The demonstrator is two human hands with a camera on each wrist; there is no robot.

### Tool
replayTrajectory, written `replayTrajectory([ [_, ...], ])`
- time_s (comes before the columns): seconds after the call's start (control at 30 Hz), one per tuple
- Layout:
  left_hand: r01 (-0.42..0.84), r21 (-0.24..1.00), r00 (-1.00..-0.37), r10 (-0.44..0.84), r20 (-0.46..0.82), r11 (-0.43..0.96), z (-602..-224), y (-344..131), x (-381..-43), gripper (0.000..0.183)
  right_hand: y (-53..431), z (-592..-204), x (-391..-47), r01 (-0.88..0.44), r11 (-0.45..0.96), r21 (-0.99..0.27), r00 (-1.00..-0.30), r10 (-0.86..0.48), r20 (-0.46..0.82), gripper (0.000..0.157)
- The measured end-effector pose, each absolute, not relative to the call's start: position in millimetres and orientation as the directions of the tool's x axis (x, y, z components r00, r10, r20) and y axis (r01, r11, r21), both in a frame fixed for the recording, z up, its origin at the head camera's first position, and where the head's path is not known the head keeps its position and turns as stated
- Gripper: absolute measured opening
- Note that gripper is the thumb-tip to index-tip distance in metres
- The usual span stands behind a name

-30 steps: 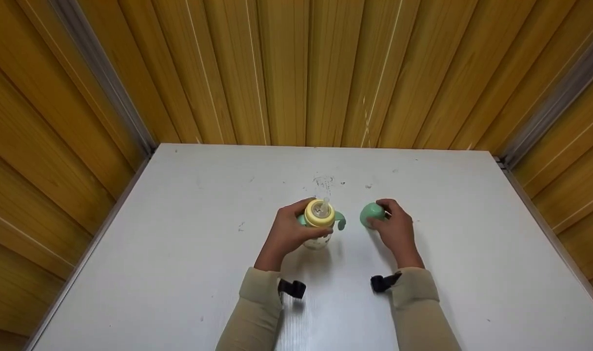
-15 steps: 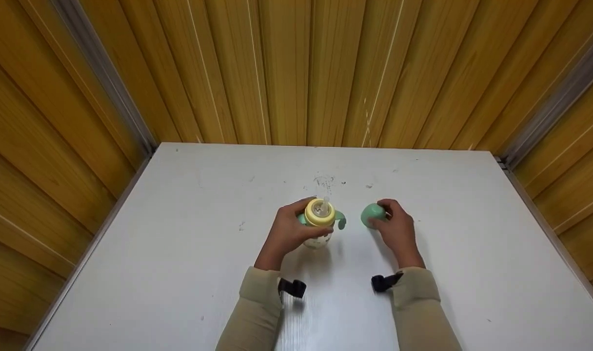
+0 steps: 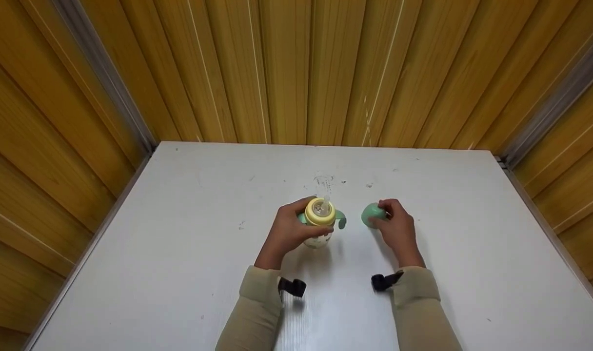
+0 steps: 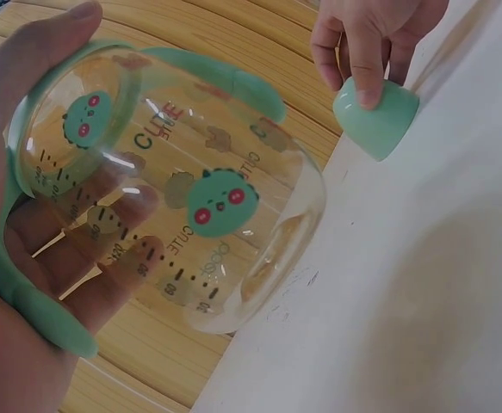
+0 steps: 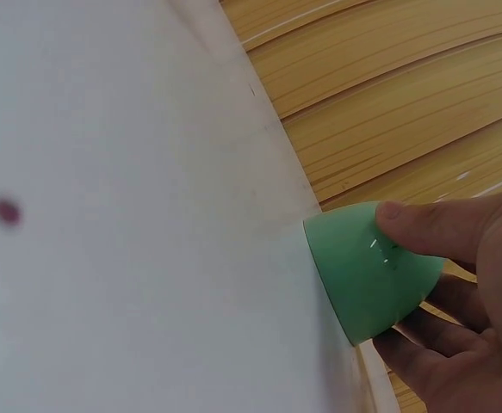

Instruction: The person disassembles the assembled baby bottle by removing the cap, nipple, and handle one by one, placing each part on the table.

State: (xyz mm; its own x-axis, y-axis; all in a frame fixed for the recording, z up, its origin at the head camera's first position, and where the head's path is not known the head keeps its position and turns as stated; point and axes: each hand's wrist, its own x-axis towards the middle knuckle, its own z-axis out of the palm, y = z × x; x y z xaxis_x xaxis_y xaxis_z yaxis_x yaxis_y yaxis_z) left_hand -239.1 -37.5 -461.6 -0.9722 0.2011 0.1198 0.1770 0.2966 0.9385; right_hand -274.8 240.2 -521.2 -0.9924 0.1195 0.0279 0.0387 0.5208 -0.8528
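My left hand [image 3: 290, 227] grips a clear baby bottle [image 4: 190, 189] with a yellow collar [image 3: 320, 225], a translucent spout [image 3: 326, 202] and green side handles [image 3: 342, 220]. Green cartoon faces and a measuring scale are printed on its body, which looks tilted and raised off the table. To the right, my right hand [image 3: 396, 229] holds a domed green cap [image 3: 372, 215] between thumb and fingers. In the right wrist view the cap [image 5: 367, 275] has its wide rim facing the white surface; whether it touches cannot be told.
Both hands are over a white table [image 3: 204, 282] with small dark marks [image 3: 324, 181] beyond the bottle. Yellow wood-look panels [image 3: 286, 73] rise behind the table and at both sides. A black strap device [image 3: 292, 287] sits on each wrist.
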Motion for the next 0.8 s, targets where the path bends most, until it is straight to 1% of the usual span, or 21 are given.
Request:
replayTrajectory([
  [0.3, 0.181, 0.942, -0.971, 0.206, 0.124, 0.281, -462.4, -37.3, -239.2, 0.072, 239.4, -520.1, -274.8, 0.053, 0.511, -0.858, -0.992, 0.123, 0.013, 0.041],
  [0.8, 0.193, 0.941, -0.968, 0.213, 0.135, 0.277, -462.9, -37.1, -239.1, 0.073, 240.4, -519.2, -275.1, 0.093, 0.529, -0.843, -0.992, 0.12, -0.034, 0.044],
])
